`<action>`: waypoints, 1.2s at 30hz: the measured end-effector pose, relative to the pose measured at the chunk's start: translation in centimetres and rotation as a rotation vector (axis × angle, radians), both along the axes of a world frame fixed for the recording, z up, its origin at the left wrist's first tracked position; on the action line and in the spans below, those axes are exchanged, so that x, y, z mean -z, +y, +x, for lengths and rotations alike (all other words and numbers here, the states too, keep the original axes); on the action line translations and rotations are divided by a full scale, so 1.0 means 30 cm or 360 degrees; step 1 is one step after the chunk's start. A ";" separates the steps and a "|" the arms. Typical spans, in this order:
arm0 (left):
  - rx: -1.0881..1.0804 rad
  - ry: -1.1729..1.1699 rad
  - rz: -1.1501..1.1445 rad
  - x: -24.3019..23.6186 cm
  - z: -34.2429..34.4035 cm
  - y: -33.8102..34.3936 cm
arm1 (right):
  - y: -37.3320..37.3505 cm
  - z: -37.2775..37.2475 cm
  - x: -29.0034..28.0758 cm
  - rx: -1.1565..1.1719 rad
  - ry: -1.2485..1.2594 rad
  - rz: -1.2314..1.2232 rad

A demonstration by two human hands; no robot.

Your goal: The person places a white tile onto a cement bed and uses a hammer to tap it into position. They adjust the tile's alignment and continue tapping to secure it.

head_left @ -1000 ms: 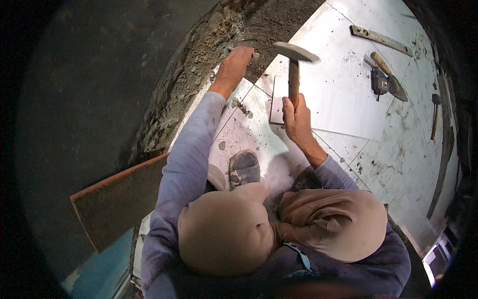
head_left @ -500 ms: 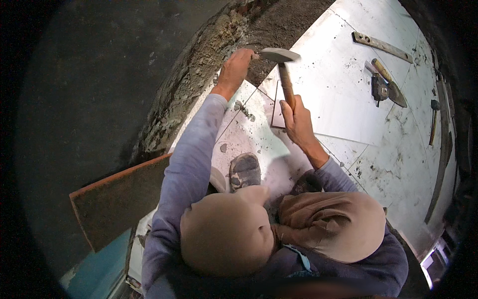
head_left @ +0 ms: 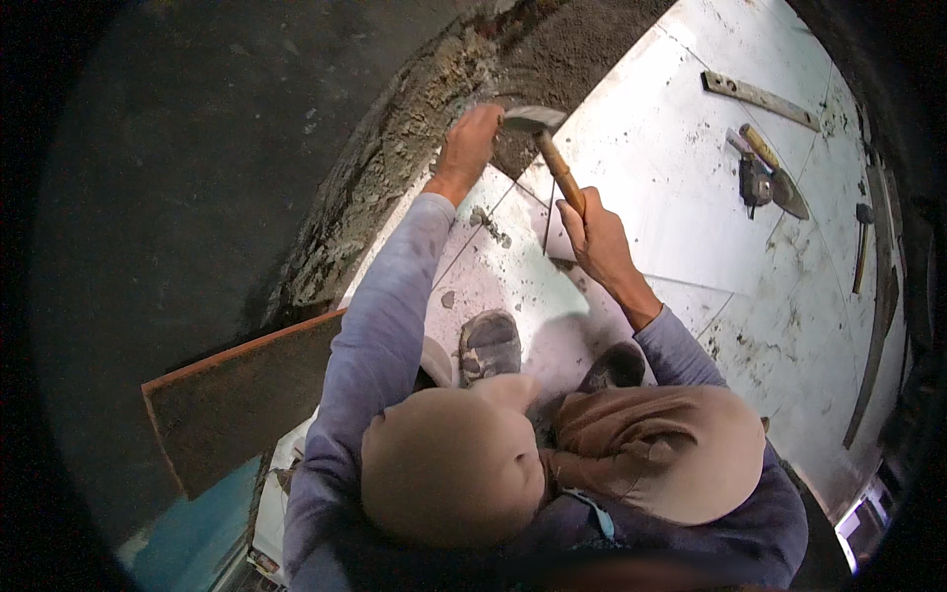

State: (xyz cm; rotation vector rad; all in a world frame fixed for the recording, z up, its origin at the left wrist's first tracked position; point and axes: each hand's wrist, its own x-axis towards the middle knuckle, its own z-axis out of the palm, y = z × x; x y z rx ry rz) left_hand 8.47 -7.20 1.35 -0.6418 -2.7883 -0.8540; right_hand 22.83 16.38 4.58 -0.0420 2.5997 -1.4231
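My right hand (head_left: pixel 602 237) is wrapped round the wooden handle of a hammer (head_left: pixel 559 170), whose grey head is slightly blurred. That head lies right beside my left hand (head_left: pixel 468 148), which is closed near the mortar edge. Whatever the left fingers hold, if anything, is hidden. Below the hammer head is a patch of dark mortar (head_left: pixel 516 156), bordering the white floor tiles (head_left: pixel 513 264). A loose-looking white tile (head_left: pixel 656 232) lies by my right hand, one dark edge showing.
On the tiles at right lie a metal bar with holes (head_left: pixel 760 102), a trowel (head_left: pixel 786 195), a dark tool (head_left: pixel 756 185) and a second hammer (head_left: pixel 860 247). A rough mortar edge (head_left: pixel 340 202) borders the dark floor (head_left: pixel 187 187). A brown-backed tile (head_left: pixel 242 400) leans at lower left.
The hammer head has swung left and slightly down, closer to my left hand. Both hands keep nearly the same places and grips.
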 end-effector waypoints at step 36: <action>-0.0210 -0.0753 -0.0148 -0.093 0.370 -0.187 | -0.072 0.313 0.131 -0.0649 0.0284 0.0401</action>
